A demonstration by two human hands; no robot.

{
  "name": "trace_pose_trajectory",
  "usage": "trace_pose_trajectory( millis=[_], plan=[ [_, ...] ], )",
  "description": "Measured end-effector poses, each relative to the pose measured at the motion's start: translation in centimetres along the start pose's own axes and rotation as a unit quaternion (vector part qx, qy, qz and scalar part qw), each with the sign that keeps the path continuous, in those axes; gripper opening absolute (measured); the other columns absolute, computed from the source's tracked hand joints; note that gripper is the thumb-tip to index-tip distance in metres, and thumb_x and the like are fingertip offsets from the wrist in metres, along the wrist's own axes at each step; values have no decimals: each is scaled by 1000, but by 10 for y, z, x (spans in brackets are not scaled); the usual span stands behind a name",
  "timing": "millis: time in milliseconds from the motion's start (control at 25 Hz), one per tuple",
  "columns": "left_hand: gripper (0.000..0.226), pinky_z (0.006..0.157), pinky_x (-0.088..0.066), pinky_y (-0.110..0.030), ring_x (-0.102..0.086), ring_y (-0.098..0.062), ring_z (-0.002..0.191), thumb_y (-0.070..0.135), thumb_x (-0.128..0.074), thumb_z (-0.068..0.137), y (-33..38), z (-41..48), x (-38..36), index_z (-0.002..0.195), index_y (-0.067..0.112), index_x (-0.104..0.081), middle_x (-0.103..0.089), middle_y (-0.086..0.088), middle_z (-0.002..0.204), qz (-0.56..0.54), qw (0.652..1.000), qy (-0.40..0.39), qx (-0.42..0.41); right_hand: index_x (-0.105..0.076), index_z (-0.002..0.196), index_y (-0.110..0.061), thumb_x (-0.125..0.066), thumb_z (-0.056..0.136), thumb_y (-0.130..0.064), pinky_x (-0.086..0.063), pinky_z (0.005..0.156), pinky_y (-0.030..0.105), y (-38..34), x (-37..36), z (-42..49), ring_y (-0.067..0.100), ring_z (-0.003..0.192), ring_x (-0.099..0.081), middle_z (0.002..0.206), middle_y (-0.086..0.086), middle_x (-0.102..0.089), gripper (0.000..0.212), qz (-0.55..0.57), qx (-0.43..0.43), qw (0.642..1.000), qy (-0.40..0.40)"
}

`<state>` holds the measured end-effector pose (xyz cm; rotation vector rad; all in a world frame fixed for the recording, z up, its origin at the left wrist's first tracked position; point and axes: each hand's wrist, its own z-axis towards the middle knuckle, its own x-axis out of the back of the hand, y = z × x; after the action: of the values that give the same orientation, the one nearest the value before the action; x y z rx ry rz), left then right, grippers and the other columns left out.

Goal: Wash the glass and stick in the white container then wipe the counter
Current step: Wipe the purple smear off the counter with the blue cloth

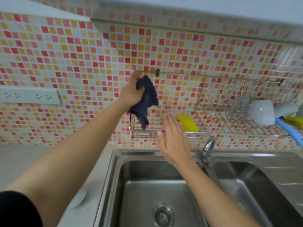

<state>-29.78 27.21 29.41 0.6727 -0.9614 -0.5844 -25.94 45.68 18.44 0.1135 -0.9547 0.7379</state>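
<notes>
Gripping a dark blue cloth (pixel 146 97), the left hand (pixel 131 94) is raised against the tiled wall (pixel 82 63), right at the left end of the metal rail (pixel 180 73) that runs along it. The cloth is bunched in the closed fingers and hangs down below the hand, its lower tip reaching the small wire basket (pixel 147 130) fixed to the wall.

Lower and to the right, the right hand (pixel 173 140) is spread wide with the fingers straight and holds nothing. It is in front of the basket's right part, above the back edge of the sink (pixel 164 185), and apart from the cloth. Just behind its fingertips lies a yellow sponge-like thing (pixel 188 122).

Further right, a wire dish rack (pixel 229 102) hangs from the same rail. A white cup (pixel 261 112) lies on its side in it, beside a blue handle (pixel 288 130) and another yellow item (pixel 295 120). I cannot pick out a glass or a stick.

A tap (pixel 208 149) stands behind the divider between the two steel basins. The pale worktop (pixel 41 158) stretches to the left of the sink, well below the cloth, and a double socket (pixel 29 95) sits on the wall above it.
</notes>
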Motion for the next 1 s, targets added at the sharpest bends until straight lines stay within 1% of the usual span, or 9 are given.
trace_pose_trajectory(
  millis=[160, 280, 360, 480, 600, 680, 760, 920, 1000],
  plan=[
    [32, 64, -43, -20, -55, -14, 88, 25, -51, 96, -29, -50, 99, 125, 14, -44, -55, 2, 100, -15, 998, 59, 23, -31, 143, -7, -30, 93, -37, -14, 116, 33, -81, -57, -47, 18, 142, -21, 152, 7, -27, 58, 68, 30, 997, -26],
    [15, 55, -38, -18, -52, -4, 68, 28, -48, 97, -82, -106, 163, 100, 14, -53, -54, 7, 79, 72, 996, 15, 46, -35, 141, -6, -30, 91, -37, -18, 112, 38, -141, -118, -86, 23, 138, -31, 149, 10, -35, 60, 70, 27, 989, -125],
    [16, 55, -38, -22, -52, -10, 67, 28, -48, 97, -132, -144, 199, 94, 13, -52, -53, 5, 76, 157, 986, -19, 61, -37, 140, -4, -26, 89, -38, -17, 110, 40, -175, -158, -112, 26, 137, -34, 147, 12, -37, 62, 62, 32, 978, -196],
    [29, 71, -47, -34, -57, -20, 90, 33, -48, 96, -216, -194, 242, 121, 18, -48, -61, -1, 105, 273, 952, -88, 104, -25, 144, -1, -19, 88, -37, -9, 114, 36, -200, -201, -140, 26, 142, -23, 152, 15, -25, 67, 56, -7, 959, -277],
    [55, 94, -43, -42, -53, -33, 116, 32, -47, 97, -299, -227, 276, 147, 23, -26, -53, -11, 135, 339, 920, -143, 134, -12, 145, 2, -22, 89, -31, -7, 117, 38, -213, -228, -160, 27, 144, -11, 155, 18, -14, 66, 40, -112, 941, -317],
    [60, 88, -47, -43, -58, -36, 106, 28, -45, 98, -341, -242, 280, 150, 30, -16, -59, -15, 126, 330, 917, -167, 150, -7, 146, 3, -32, 93, -24, -8, 118, 40, -217, -238, -168, 28, 144, -8, 155, 19, -11, 64, 31, -176, 929, -323],
    [65, 84, -48, -42, -60, -39, 103, 24, -43, 97, -367, -266, 267, 150, 36, -5, -58, -17, 126, 347, 903, -207, 146, -8, 146, 3, -32, 93, -24, -6, 117, 41, -217, -244, -176, 28, 144, -6, 155, 18, -11, 65, 6, -179, 926, -334],
    [74, 86, -46, -36, -53, -32, 118, 34, -40, 98, -397, -349, 228, 144, 35, 18, -45, -8, 143, 328, 871, -323, 169, -15, 146, 0, -16, 84, -34, -1, 116, 40, -218, -252, -186, 28, 145, -5, 156, 16, -12, 71, -51, -151, 928, -337],
    [80, 99, -43, -38, -40, -25, 133, 50, -39, 93, -400, -372, 222, 147, 25, 14, -34, -2, 152, 287, 887, -319, 168, -15, 146, -1, -14, 85, -36, -1, 116, 39, -217, -256, -189, 26, 145, -4, 156, 15, -12, 71, -70, -144, 930, -330]
  ],
)
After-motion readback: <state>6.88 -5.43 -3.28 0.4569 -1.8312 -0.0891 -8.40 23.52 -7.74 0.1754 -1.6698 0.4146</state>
